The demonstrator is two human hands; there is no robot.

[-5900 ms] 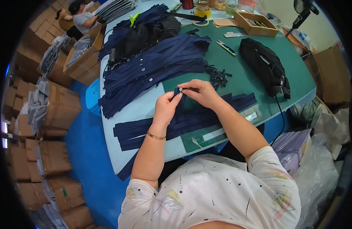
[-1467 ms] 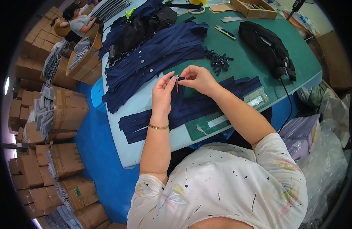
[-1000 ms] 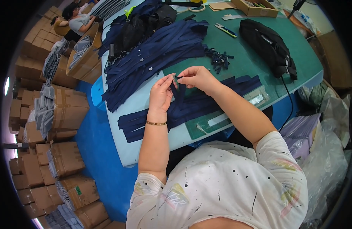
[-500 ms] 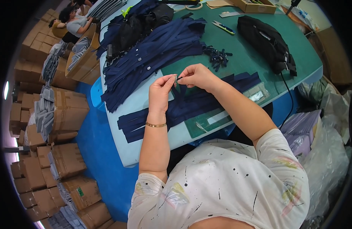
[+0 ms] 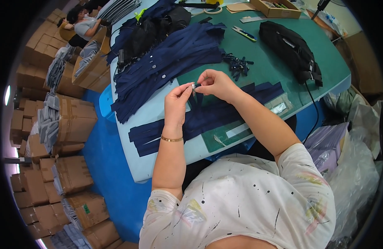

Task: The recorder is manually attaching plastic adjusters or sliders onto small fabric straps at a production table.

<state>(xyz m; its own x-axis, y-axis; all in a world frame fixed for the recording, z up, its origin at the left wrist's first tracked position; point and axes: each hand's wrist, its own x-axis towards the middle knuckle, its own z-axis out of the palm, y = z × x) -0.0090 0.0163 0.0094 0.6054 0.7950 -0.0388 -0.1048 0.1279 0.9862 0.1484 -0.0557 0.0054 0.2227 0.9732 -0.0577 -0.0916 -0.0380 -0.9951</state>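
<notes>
My left hand (image 5: 177,102) and my right hand (image 5: 215,84) meet above the table, both pinching a small dark piece with a metal part (image 5: 194,86) on the end of a navy strap that hangs down. Below them lies a row of navy straps (image 5: 224,112) on a green cutting mat (image 5: 274,58). A small heap of dark slider parts (image 5: 237,64) lies just beyond my right hand.
A large pile of navy straps (image 5: 166,62) and black fabric (image 5: 152,29) covers the table's far left. A black bag (image 5: 291,47), scissors (image 5: 244,33) and a wooden box (image 5: 274,7) sit at the far right. Cardboard boxes (image 5: 54,124) stack on the left, where another person (image 5: 81,27) sits.
Both hands stay together on the strap end with only slight finger shifts. The view has tilted a little.
</notes>
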